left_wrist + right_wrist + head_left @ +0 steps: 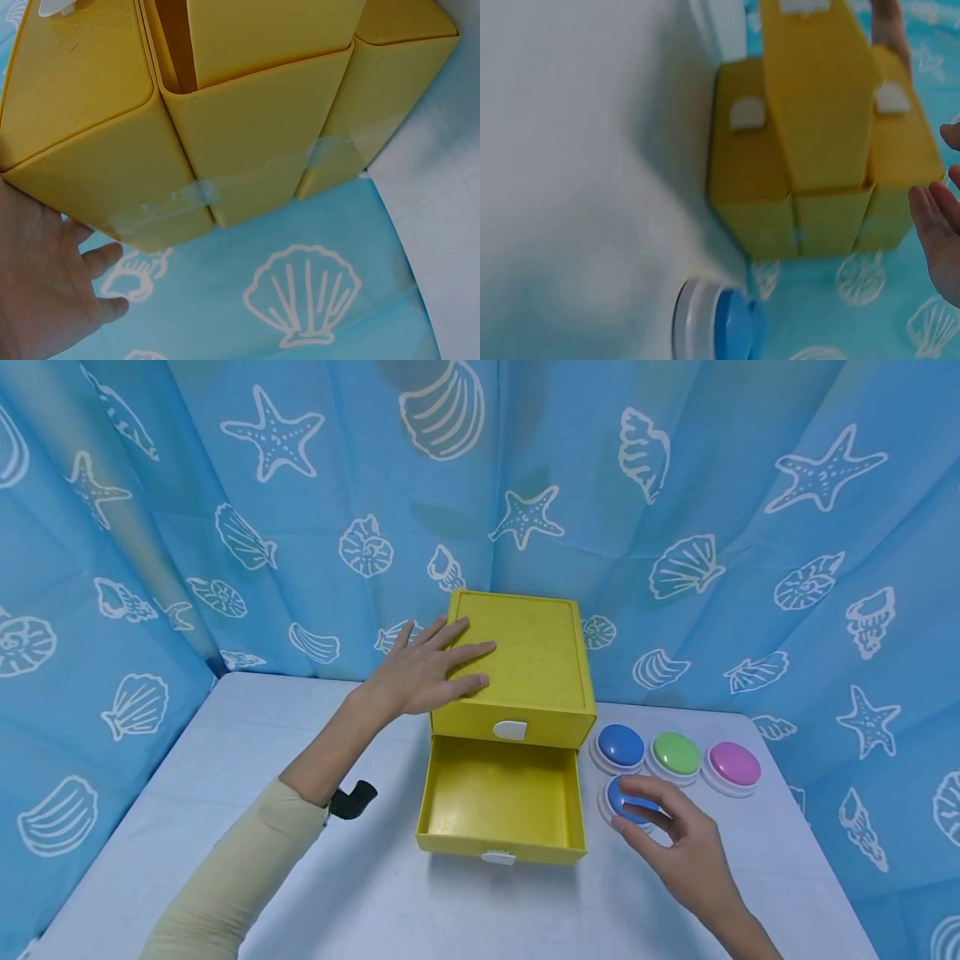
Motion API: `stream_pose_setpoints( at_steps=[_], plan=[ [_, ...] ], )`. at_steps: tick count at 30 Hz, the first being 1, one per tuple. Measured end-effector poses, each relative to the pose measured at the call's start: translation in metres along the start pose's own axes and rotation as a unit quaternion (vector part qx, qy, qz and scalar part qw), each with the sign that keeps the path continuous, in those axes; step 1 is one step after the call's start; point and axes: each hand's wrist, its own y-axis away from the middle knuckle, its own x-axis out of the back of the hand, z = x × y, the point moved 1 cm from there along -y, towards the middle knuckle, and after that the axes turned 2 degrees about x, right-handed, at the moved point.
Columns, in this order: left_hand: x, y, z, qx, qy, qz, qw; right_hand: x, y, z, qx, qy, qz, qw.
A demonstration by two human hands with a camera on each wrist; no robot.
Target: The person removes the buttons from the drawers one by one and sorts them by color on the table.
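Yellow drawer unit point(525, 652): on the table under the person's left hand, near the middle of my head view, its back close to the curtain.
Left hand point(423, 672): fingers spread wide and laid on the unit's top near its left edge, steadying nothing in its grip.
Right hand point(686, 852): thumb and index finger curve toward each other with a gap between them, gripping nothing that I can see; I cannot tell whether it touches the button behind it.
Near blue button point(617, 795): partly covered by the right hand's fingers, just right of the pulled-out drawer.
Middle drawer point(498, 789): pulled out toward the person, its yellow floor and walls in sight; my wrist views show it between two shut drawers.
White handles: one on the top drawer point(510, 730), one on the middle drawer's front edge.
Clear tape point(202, 193): across the seams between the tiers, in my left wrist view.
Other buttons: far blue button point(621, 745), green button point(677, 753) and pink button point(735, 764), side by side right of the unit, all on white bases.
Left arm: pale sleeve point(247, 860), black device point(352, 799) at the wrist.
Table point(750, 893): white.
Curtain point(337, 468): blue, with white shells and starfish.
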Motion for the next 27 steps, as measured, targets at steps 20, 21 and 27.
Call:
stream_pose_setpoints(
  at_steps=[20, 21, 27],
  plan=[
    [0.0, 0.0, 0.001, 0.001, -0.013, 0.0, 0.9999, -0.06, 0.039, -0.044, -0.069, -0.051, -0.134, 0.987],
    [0.0, 0.0, 0.0, 0.001, -0.013, 0.0, 0.9999, -0.062, 0.039, -0.043, -0.078, -0.051, -0.134, 0.987],
    [0.001, 0.0, 0.0, 0.003, -0.013, -0.001, 0.9999, -0.073, 0.042, -0.034, -0.089, -0.073, -0.116, 0.986]
  ],
)
